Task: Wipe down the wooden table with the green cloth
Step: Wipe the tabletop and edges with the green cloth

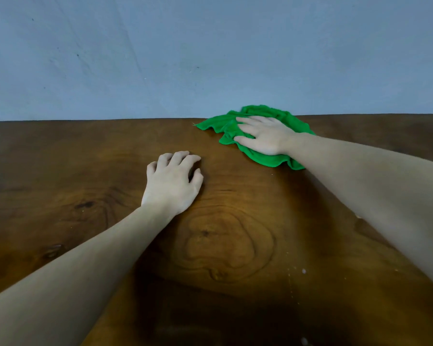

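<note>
Right hand (265, 136) fingers flat, pressing green cloth (263, 158) on wooden table (60, 171); left hand (171, 183) loosely curled, empty; keep pressure even beyond fingertips

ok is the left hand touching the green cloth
Apart. In the head view, the left hand rests on the bare wooden table, with a clear strip of wood between it and the green cloth.

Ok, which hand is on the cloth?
The right hand, pressing flat on the green cloth near the table's far edge. The left hand rests on bare wood, apart from the cloth.
</note>
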Demonstrator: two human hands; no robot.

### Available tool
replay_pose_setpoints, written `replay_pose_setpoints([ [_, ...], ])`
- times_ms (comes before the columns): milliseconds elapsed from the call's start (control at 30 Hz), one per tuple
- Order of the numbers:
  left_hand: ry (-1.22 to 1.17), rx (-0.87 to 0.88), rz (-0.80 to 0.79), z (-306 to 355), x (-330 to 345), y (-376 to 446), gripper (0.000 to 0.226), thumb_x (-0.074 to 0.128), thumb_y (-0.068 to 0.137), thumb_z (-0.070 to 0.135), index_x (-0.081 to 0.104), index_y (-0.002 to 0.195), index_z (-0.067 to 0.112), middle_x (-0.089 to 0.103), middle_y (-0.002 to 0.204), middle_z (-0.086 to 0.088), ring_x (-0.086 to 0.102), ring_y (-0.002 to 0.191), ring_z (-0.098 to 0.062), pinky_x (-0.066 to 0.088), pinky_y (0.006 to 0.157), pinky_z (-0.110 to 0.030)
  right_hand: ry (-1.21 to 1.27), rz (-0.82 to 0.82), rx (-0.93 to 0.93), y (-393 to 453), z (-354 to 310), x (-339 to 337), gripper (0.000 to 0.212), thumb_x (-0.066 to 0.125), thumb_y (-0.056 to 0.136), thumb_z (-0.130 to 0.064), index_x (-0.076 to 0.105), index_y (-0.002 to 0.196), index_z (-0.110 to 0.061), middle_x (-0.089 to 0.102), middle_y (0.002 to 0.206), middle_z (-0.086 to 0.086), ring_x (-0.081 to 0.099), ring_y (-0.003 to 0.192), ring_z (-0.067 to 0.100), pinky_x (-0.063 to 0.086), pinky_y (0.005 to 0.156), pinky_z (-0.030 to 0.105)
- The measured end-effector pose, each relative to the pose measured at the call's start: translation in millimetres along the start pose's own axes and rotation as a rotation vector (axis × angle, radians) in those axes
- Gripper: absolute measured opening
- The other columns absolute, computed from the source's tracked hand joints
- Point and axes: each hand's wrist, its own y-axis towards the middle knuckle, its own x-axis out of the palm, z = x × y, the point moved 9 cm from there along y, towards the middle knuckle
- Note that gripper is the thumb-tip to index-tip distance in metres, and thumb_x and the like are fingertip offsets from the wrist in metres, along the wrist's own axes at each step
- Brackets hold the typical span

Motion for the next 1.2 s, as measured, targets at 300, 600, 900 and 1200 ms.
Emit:
replay_pose_setpoints([
  [300, -0.060, 0.012, -0.010, 10, -12, -7, 0.043, 0.030, 0.099, 0.049, 0.054, 0.132, 0.035, 0.050, 0.143, 0.008, 0.037, 0.135, -0.020, 0.027, 0.111, -0.049, 0.025, -0.032, 0.109, -59, 9, 8, 0.073, 0.010, 0.097, -0.068, 0.018, 0.158, -0.029, 0.000, 0.167, -0.011, 0.000, 0.153, 0.017, 0.001, 0.122, 0.049],
  [600, -0.091, 0.139, -0.047, 51, -24, -92, 0.036, 0.039, 0.098, 0.046, 0.058, 0.127, 0.034, 0.054, 0.139, 0.006, 0.046, 0.128, -0.020, 0.038, 0.103, -0.047, 0.024, -0.021, 0.025, -168, -82, 23, 0.071, 0.009, 0.100, -0.059, 0.014, 0.159, -0.019, 0.000, 0.168, -0.004, -0.003, 0.153, 0.016, -0.002, 0.123, 0.048],
  [900, -0.138, 0.193, -0.016, 63, -49, -249, 0.037, 0.035, 0.100, 0.037, 0.059, 0.127, 0.031, 0.054, 0.137, 0.011, 0.043, 0.129, -0.015, 0.033, 0.105, -0.044, 0.016, -0.031, -0.026, -309, -196, 40, 0.071, 0.008, 0.100, -0.060, 0.019, 0.158, -0.021, -0.002, 0.168, -0.004, -0.007, 0.153, 0.016, -0.004, 0.123, 0.048],
  [1200, -0.270, 0.164, 0.013, 80, -73, -324, 0.023, 0.037, 0.101, 0.040, 0.056, 0.106, 0.028, 0.060, 0.108, 0.008, 0.055, 0.104, -0.021, 0.040, 0.088, -0.041, 0.015, 0.038, -0.155, -412, -275, 48, 0.068, 0.009, 0.097, -0.062, 0.046, 0.143, -0.028, 0.012, 0.167, -0.006, 0.003, 0.153, 0.020, 0.001, 0.122, 0.051],
])
